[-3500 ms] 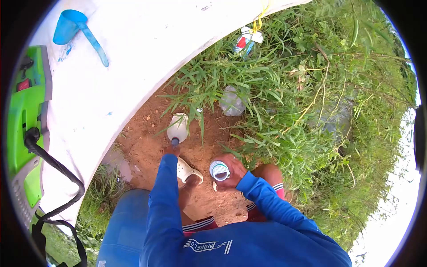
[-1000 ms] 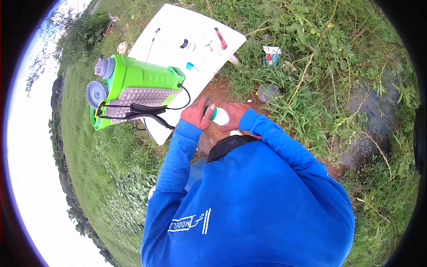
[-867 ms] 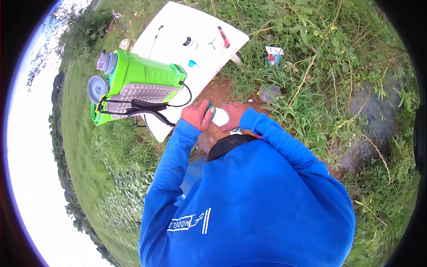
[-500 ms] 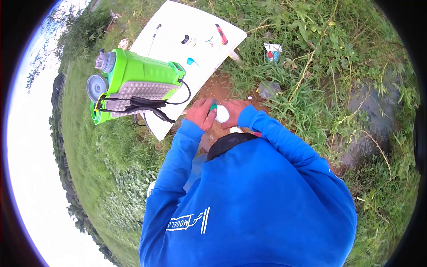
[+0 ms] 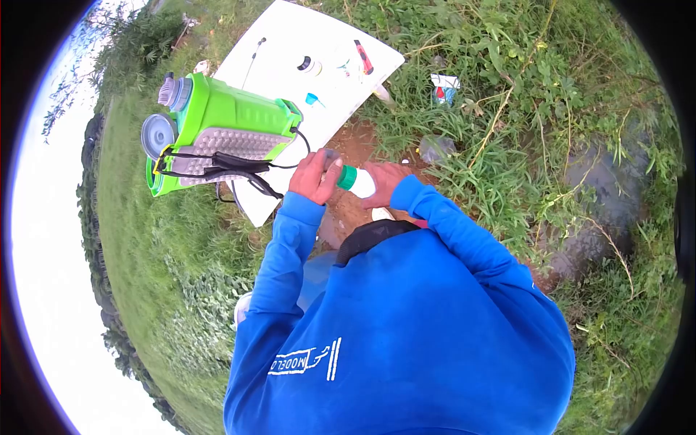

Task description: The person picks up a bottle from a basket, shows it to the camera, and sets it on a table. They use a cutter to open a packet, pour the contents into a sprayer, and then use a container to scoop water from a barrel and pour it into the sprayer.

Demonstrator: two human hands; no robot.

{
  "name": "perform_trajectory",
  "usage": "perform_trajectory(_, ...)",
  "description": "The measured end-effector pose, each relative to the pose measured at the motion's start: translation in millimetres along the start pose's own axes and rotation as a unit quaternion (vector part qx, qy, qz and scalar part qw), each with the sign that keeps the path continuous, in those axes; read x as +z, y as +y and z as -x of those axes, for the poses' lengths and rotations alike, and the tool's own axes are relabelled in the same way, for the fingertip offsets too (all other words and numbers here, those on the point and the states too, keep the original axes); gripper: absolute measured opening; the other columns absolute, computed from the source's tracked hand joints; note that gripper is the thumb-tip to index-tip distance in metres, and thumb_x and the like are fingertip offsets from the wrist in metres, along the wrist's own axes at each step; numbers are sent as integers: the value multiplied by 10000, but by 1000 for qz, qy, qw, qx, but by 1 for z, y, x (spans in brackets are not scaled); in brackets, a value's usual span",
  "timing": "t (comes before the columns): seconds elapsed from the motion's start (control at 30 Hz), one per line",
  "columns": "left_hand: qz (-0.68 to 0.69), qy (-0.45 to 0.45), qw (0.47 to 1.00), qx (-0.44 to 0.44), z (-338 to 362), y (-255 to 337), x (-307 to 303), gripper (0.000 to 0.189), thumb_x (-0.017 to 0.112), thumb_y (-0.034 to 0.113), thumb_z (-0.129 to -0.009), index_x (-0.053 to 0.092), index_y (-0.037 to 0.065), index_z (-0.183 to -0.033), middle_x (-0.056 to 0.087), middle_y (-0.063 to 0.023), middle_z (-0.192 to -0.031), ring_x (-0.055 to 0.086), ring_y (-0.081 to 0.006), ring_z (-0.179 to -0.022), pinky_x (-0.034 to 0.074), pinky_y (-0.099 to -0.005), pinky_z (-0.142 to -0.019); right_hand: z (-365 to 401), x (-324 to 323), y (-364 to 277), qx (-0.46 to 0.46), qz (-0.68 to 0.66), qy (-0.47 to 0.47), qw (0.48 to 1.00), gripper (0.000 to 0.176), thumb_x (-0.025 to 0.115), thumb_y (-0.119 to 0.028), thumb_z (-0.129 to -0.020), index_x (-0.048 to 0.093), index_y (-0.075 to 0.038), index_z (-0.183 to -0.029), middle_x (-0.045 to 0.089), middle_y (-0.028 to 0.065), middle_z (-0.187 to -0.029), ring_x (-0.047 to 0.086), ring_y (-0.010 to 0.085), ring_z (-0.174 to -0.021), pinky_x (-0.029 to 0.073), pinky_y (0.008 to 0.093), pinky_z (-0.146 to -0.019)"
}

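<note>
A white bottle (image 5: 365,185) with a green collar or cap (image 5: 348,177) lies tilted in my right hand (image 5: 386,179), whose fingers wrap round its base end. Just left of the green end is my left hand (image 5: 316,176), fingers curled and closed together. A small greyish piece (image 5: 332,154) shows at its fingertips, and I cannot tell what it is. Both hands are above a patch of reddish soil, close to the near corner of a white table (image 5: 262,206).
A green backpack sprayer (image 5: 239,116) with black straps lies on the table at the left. Farther back are a thin wand (image 5: 254,61), a small dark-capped bottle (image 5: 309,66), a blue scoop (image 5: 312,98) and a red box cutter (image 5: 364,58). A packet (image 5: 444,88) lies in the grass.
My left hand has moved left, away from the bottle, with the greyish piece at its fingers. More of the green end now shows. My right hand stays on the bottle.
</note>
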State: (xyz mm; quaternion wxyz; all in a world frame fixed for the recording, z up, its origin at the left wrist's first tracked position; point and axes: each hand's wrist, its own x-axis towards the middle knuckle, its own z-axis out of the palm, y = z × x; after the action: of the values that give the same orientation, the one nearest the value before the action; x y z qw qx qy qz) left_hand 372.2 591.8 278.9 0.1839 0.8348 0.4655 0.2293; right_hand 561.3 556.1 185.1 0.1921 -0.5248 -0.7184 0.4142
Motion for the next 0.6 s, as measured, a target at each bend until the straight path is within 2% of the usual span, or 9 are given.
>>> perform_trajectory(0.03, 0, 4, 1000, -3, 2, -4, 4, 246, 563, 266, -923, 605, 25, -944, 643, -218, -875, 619, -415, -813, 490, -476, -711, -2, 2, -1, -2, 3, -3, 1000, 704, 799, -504, -594, 569, -102, -1124, 662, 182, -1052, 633, 404, -983, 504, 533, -821)
perform_trajectory(0.1, -140, -192, 958, -163, 1, -10, 10, 231, 555, 251, -918, 578, 22, -903, 636, -219, -864, 610, -421, -802, 484, -487, -703, -6, 8, -1, 6, 20, 16, 1000, 704, 796, -496, -599, 561, -109, -1137, 655, 181, -1066, 631, 404, -985, 506, 528, -830)
perform_trajectory(0.13, -139, -189, 958, -164, 4, -10, 10, 231, 555, 251, -918, 578, 22, -903, 636, -219, -864, 610, -421, -802, 484, -487, -703, -6, 11, 0, 4, 23, 15, 1000, 704, 796, -496, -599, 561, -109, -1137, 655, 181, -1066, 631, 404, -985, 506, 528, -830)
perform_trajectory(0.2, -55, -111, 992, 12, 11, -7, 10, 287, 526, 310, -949, 590, 36, -893, 644, -225, -822, 615, -437, -772, 481, -507, -678, -4, 14, 1, -51, 35, 66, 996, 651, 816, -448, -593, 553, -90, -1068, 668, 175, -959, 651, 397, -870, 519, 517, -732)
perform_trajectory(0.3, -36, -52, 995, 78, 13, -6, 4, 348, 480, 366, -978, 623, 50, -951, 655, -233, -802, 641, -440, -811, 498, -504, -707, -4, 13, 1, -61, 36, 63, 996, 625, 813, -446, -597, 562, -92, -1046, 670, 164, -959, 654, 388, -873, 522, 512, -728)
perform_trajectory(0.33, -36, -47, 995, 76, 12, -5, 5, 348, 480, 366, -978, 623, 50, -951, 655, -233, -802, 641, -440, -811, 498, -504, -707, -6, 13, -1, -64, 40, 61, 995, 625, 813, -446, -597, 562, -92, -1046, 670, 164, -959, 654, 388, -873, 522, 512, -728)
perform_trajectory(0.4, -140, -75, 976, -150, 11, 0, 12, 347, 513, 372, -945, 627, 53, -867, 656, -233, -749, 651, -435, -761, 500, -518, -672, -9, 14, -10, -45, 32, 94, 994, 615, 811, -440, -601, 572, -95, -1051, 675, 151, -965, 657, 379, -873, 529, 497, -731)
perform_trajectory(0.5, -254, 15, 955, -156, 6, 7, 20, 366, 543, 411, -907, 645, 76, -804, 657, -177, -655, 619, -431, -595, 495, -508, -567, -16, 6, -27, -42, 5, 52, 998, 735, 779, -501, -621, 568, -114, -1208, 679, 170, -1101, 656, 388, -976, 524, 494, -851)
perform_trajectory(0.6, -216, 33, 973, -75, -3, 3, 2, 393, 576, 426, -882, 626, 71, -721, 621, -184, -597, 603, -416, -540, 471, -507, -526, -16, -13, -46, -47, -23, 2, 999, 657, 785, -462, -635, 618, -89, -1150, 705, 167, -1037, 675, 380, -929, 535, 475, -833)
